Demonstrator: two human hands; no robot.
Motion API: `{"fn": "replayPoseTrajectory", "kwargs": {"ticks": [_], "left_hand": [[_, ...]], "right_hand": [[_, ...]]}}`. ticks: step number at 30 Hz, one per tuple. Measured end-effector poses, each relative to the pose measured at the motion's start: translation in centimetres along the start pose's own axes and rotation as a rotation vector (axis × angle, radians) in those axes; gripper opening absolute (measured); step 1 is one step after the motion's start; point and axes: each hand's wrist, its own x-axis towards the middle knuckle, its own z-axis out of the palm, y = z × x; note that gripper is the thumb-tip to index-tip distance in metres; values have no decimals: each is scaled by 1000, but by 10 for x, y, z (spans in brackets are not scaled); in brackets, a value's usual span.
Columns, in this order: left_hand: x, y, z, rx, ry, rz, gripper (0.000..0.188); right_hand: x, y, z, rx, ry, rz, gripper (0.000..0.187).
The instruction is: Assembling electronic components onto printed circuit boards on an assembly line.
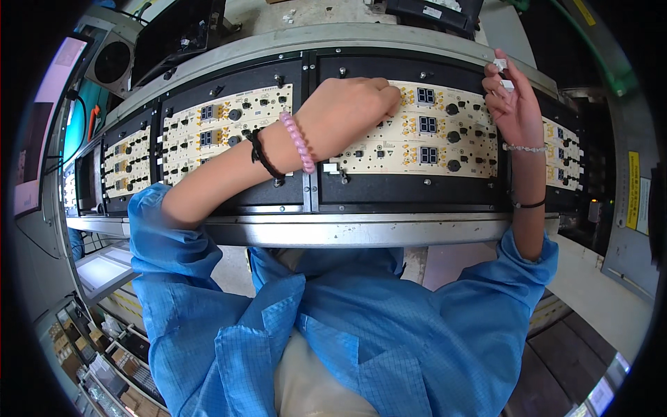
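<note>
My left hand [358, 108] reaches across the middle panel of cream circuit boards [396, 167], fingers bent down at its upper left part. Its fingertips are hidden, so I cannot tell what they pinch. My right hand [515, 104] is raised over the right end of this panel with its fingers curled. One small white plastic connector [500, 64] sits at its fingertips, and another white connector [507, 85] lies lower against the fingers. The boards carry dark two-digit displays [427, 125], round black parts and small yellow parts. A white connector [331, 167] stands at the panel's lower left edge.
Black carrier frames [264, 201] hold more board panels to the left [222, 115] and right [564, 153]. A metal rail [389, 229] runs along the near side. Black bins [438, 15] stand beyond the far rail. A monitor [52, 125] is at far left.
</note>
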Motion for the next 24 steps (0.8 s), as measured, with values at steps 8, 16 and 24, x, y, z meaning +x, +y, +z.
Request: {"fn": "replayPoseTrajectory", "kwargs": {"ticks": [8, 16, 24], "left_hand": [[-15, -29, -30, 179, 50, 70, 22], [-73, -184, -120, 558, 52, -401, 19], [-97, -281, -150, -63, 370, -652, 22]], "right_hand": [[-2, 2, -3, -65, 9, 4, 27], [-10, 11, 21, -133, 4, 79, 41], [-15, 16, 27, -63, -73, 59, 32]]}}
